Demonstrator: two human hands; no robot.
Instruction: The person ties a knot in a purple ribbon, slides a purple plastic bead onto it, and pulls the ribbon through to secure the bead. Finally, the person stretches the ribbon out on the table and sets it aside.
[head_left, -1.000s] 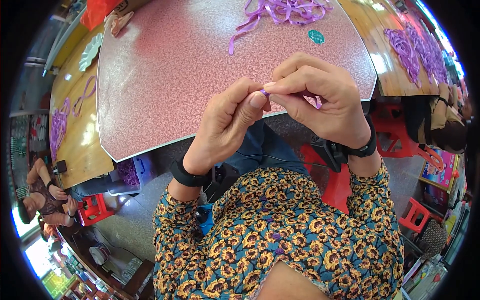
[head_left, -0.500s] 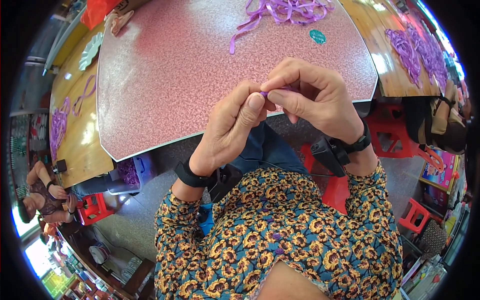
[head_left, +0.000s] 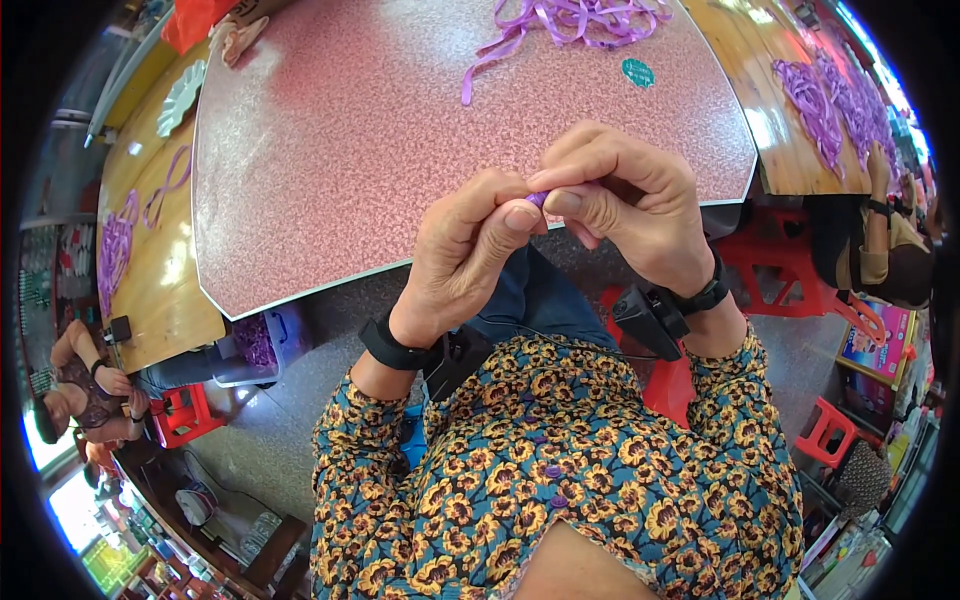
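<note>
Close together over the near edge of the pink table (head_left: 330, 190), both my hands pinch one small piece of purple ribbon (head_left: 538, 198). My left hand (head_left: 462, 250) is closed on it between thumb and forefinger. From the other side, my right hand (head_left: 640, 210) grips it with thumb and fingertips. Only a short bit shows between the fingertips; the fingers hide the rest. A loose heap of lilac ribbon (head_left: 575, 22) lies at the far side of the table, one end trailing toward me.
A round green sticker (head_left: 637, 72) is on the tabletop. More purple ribbons (head_left: 812, 110) lie on the wooden table at right, where a person reaches in. Ribbons (head_left: 117, 245) also hang at left, near another seated person. Red stools (head_left: 775, 260) and a plastic bin (head_left: 285, 345) stand below.
My hands have shifted slightly right, and a little more purple shows between my fingertips. At right, the other person's arm has moved up to the ribbon pile.
</note>
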